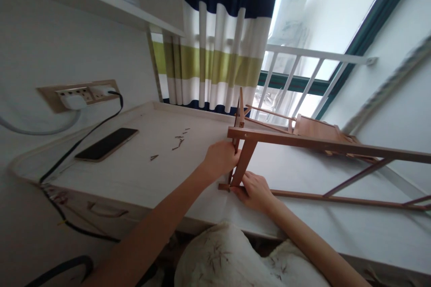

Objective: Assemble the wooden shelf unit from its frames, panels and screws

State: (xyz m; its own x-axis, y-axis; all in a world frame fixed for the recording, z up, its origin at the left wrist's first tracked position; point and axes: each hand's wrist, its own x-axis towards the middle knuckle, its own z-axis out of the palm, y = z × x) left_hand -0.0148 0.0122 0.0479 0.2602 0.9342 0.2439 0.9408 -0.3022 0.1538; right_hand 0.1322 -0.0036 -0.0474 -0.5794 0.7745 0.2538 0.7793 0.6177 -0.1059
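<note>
A brown wooden frame (319, 142) with two long rails and crossbars stands on its side on the white desk. At the frame's left end, my left hand (220, 158) is closed round a narrow wooden piece (239, 114) that rises beside the end crossbar (245, 161). Lower down, my right hand (257, 192) grips the frame where that crossbar meets the bottom rail (303, 195). Its fingertips press close to the joint, and part of the joint is hidden behind them. Several small screws (180, 141) lie loose on the desk to the left of my hands.
A dark phone (107, 143) lies at the left of the desk (158, 179), near a black cable (90, 132) from a wall socket (79, 94). More wooden parts (316, 130) rest behind the frame. A striped curtain (218, 54) and white railing (319, 56) are at the back.
</note>
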